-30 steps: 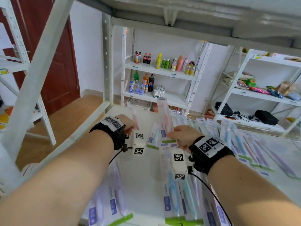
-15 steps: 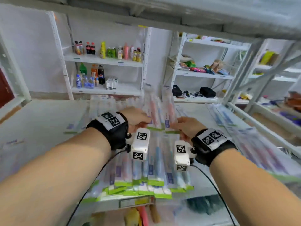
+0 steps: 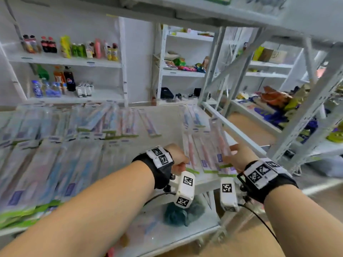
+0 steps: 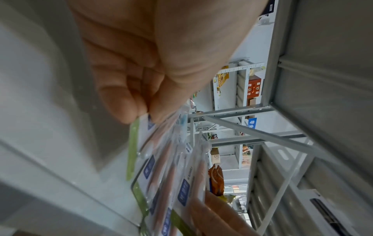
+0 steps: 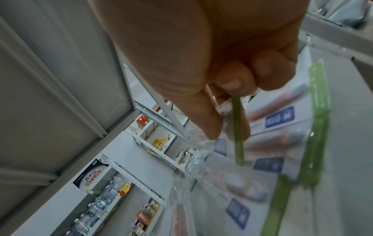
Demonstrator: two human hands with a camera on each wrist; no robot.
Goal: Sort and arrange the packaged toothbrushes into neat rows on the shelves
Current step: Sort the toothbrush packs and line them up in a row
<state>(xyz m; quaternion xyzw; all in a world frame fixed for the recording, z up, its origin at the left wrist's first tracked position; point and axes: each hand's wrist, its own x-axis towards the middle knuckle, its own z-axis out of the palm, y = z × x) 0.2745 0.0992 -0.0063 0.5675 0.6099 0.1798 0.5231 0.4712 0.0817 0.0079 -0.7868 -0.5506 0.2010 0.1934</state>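
The step in hand is laying pink packaged toothbrushes (image 3: 206, 154) into a row at the shelf's (image 3: 167, 123) right end. The left hand (image 3: 177, 154) pinches one pack's green-edged bottom; the right hand (image 3: 236, 154) pinches another pack, apparently raised off the row, though blur hides the contact. Both forearms reach forward, palms down. Next, the raised pack needs lowering flush beside its neighbours.

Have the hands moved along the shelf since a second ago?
Yes. Both hands, left and right, went from the shelf's left corner post to its right end, by the right post, each pinching a pink toothbrush pack.
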